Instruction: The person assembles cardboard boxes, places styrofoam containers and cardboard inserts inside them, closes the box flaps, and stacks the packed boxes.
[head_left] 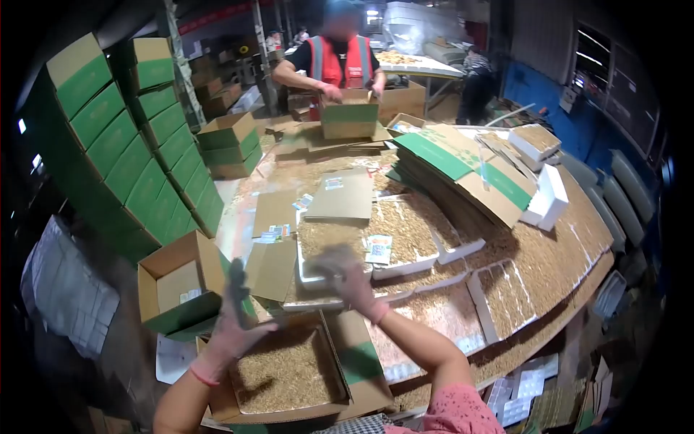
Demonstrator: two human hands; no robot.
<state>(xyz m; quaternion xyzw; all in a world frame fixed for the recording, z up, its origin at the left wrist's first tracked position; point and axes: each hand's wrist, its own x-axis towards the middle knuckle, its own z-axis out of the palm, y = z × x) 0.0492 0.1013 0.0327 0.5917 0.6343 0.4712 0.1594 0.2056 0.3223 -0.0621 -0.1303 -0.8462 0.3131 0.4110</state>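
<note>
An open cardboard box (289, 369) filled with tan, grainy loose material stands in front of me. My left hand (235, 333), gloved, is over its left rim with thumb and fingers spread apart and nothing seen between them. My right hand (347, 278), also gloved, is raised above the white foam trays (405, 271) beyond the box. Its fingers are smeared by motion, so what they hold, if anything, is unclear. A small printed packet (379, 249) lies on the loose material just right of that hand. Flat cardboard sheets (340, 195) lie farther back.
Tall stacks of green boxes (116, 137) rise at the left, with an open box (181, 282) below them. Flattened green cartons (470, 170) are piled on the right of the table. Across it, a person in a red vest (343, 61) handles a green box (350, 119).
</note>
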